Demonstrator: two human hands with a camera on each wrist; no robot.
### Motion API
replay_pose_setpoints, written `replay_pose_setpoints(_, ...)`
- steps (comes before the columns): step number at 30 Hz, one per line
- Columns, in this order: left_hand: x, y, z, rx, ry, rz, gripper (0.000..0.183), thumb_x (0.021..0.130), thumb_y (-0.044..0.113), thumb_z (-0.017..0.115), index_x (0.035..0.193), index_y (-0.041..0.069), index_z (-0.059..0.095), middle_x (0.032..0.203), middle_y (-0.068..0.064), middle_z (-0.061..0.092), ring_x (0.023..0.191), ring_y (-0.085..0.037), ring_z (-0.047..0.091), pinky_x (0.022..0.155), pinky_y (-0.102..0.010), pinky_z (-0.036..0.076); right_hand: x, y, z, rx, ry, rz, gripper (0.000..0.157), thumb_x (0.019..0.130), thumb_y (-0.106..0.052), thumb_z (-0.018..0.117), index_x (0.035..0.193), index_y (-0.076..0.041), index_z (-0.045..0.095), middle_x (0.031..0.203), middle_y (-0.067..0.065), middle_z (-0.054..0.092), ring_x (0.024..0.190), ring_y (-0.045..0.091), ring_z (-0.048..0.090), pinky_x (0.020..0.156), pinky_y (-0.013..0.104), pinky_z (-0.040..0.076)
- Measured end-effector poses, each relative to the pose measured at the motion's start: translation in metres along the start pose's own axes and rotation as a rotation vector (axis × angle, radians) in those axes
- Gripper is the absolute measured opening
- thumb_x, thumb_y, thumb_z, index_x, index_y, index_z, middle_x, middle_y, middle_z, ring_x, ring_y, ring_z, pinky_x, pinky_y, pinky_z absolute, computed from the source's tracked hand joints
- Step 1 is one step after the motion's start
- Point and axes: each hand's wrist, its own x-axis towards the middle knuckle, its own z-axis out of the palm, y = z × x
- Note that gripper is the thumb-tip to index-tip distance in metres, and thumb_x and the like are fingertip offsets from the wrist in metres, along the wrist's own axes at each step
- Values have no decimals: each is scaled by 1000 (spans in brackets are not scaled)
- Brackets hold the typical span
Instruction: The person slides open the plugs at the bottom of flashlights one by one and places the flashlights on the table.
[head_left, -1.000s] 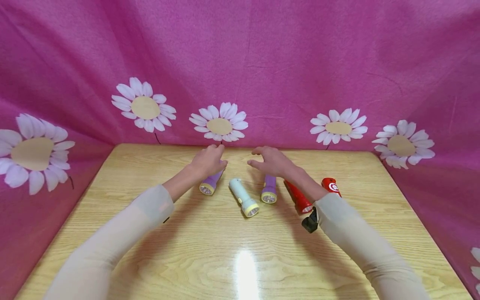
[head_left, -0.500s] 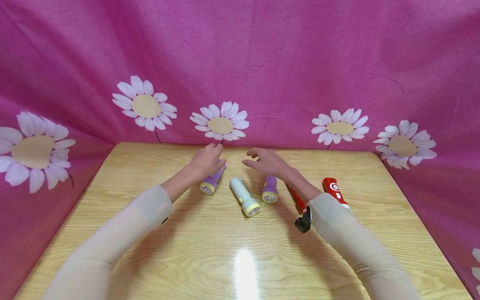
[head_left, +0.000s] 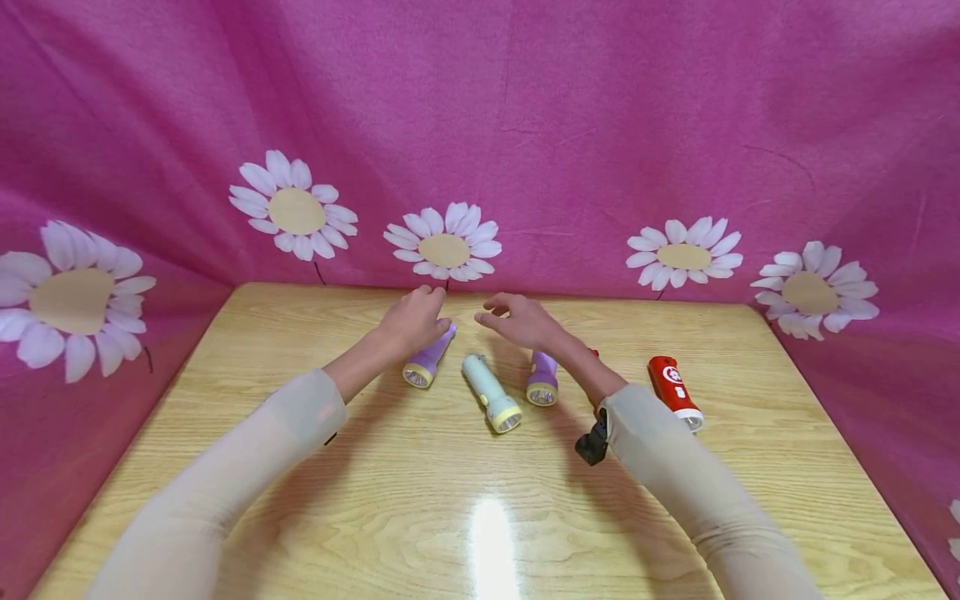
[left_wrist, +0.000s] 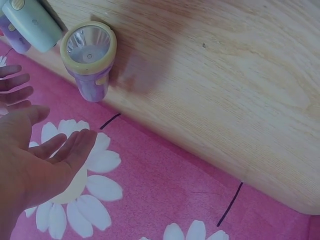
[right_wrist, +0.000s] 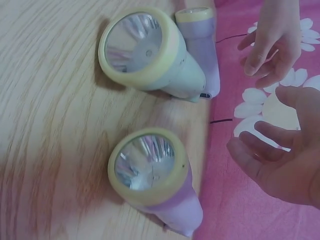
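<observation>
My left hand (head_left: 412, 321) hovers above the back end of a purple flashlight (head_left: 427, 362). Its loosely bent fingers hold nothing in the left wrist view. Across from it, my right hand (head_left: 521, 322) is held over the table's far part, behind a second purple flashlight (head_left: 542, 383), with fingers spread and apart from it in the right wrist view (right_wrist: 295, 155). Between the two purple ones lies a mint flashlight (head_left: 489, 390) with a yellow rim. A red flashlight (head_left: 673, 387) lies farther right. Only a bit of another red flashlight (head_left: 596, 352) shows past my right forearm.
The wooden table (head_left: 390, 508) carries all the flashlights, lenses toward me. A pink cloth (head_left: 555, 125) with white daisies hangs along the back and both sides. A black strap piece (head_left: 592, 446) hangs at my right cuff.
My right hand has drifted left, closer to the left hand. Its forearm now covers one red flashlight and exposes more of the far right one. My left hand has barely moved.
</observation>
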Motion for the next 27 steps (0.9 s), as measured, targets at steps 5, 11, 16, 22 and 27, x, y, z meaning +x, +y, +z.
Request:
replay_pose_setpoints(5, -1, -3, 1, 13, 4, 7, 39, 97, 19, 65, 124, -6, 57, 117, -24, 60, 108, -38, 61, 90, -48, 53, 4, -1, 4, 63, 8, 26, 51, 100, -38, 57, 134, 0, 58, 128, 17, 62, 117, 31, 58, 95, 42, 50)
replay_pose_setpoints(11, -1, -5, 1, 17, -9, -3, 38, 98, 20, 64, 125, -6, 56, 118, -24, 60, 109, -38, 61, 91, -48, 53, 10, -2, 12, 287, -13, 95, 48, 100, -33, 60, 133, 2, 56, 129, 20, 60, 111, 39, 60, 88, 43, 57)
replay_pose_setpoints(16, -3, -9, 0, 18, -4, -6, 37, 97, 19, 64, 123, -7, 56, 118, -25, 60, 109, -39, 61, 92, -49, 53, 14, -7, 18, 373, -6, 133, 47, 100, -30, 61, 132, 4, 57, 127, 22, 60, 110, 41, 61, 85, 40, 58)
replay_pose_setpoints(22, -2, -13, 1, 25, -6, -23, 39, 97, 20, 64, 124, -6, 56, 118, -26, 60, 110, -39, 60, 94, -50, 51, 18, -17, 22, 551, -21, 246, 46, 100, -26, 60, 133, 7, 54, 132, 28, 55, 112, 40, 59, 84, 33, 58)
replay_pose_setpoints(27, -1, -15, 1, 6, -19, -46, 40, 97, 21, 64, 126, -6, 55, 120, -26, 59, 112, -41, 60, 94, -50, 51, 21, -23, 26, 623, -37, 307, 47, 100, -24, 60, 133, 7, 54, 134, 31, 50, 113, 41, 59, 86, 34, 58)
